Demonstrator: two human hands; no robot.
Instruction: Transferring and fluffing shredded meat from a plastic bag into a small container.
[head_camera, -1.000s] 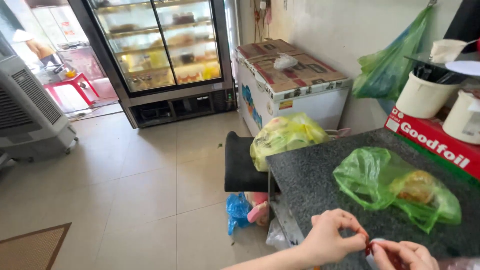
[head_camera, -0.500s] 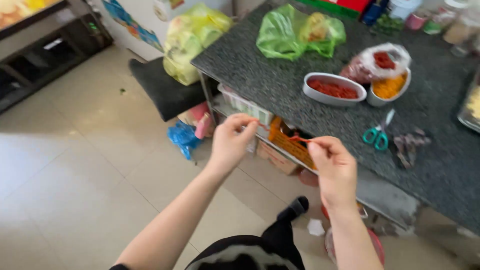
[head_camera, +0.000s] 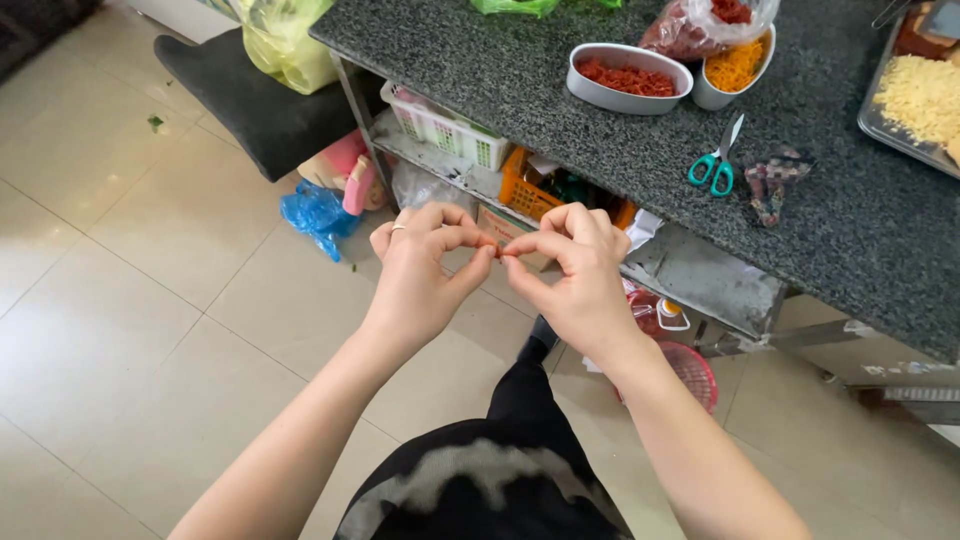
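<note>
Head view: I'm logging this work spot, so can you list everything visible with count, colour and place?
counter: one, speckled dark grey, upper right
oval dish: one, grey, holding red shreds, on the counter
round bowl: one, pale, holding orange shreds, beside the oval dish
clear bag: one, with red contents, behind the bowls
scissors: one pair, teal handles, on the counter
tray: one, metal, pale yellow shreds, far right
baskets: one white, one orange, on the shelf under the counter
yellow bag: one, top left
blue bag: one, on the floor
left hand: one, ring on a finger, fingertips pinching a tiny item
right hand: one, pinching the same item
</note>
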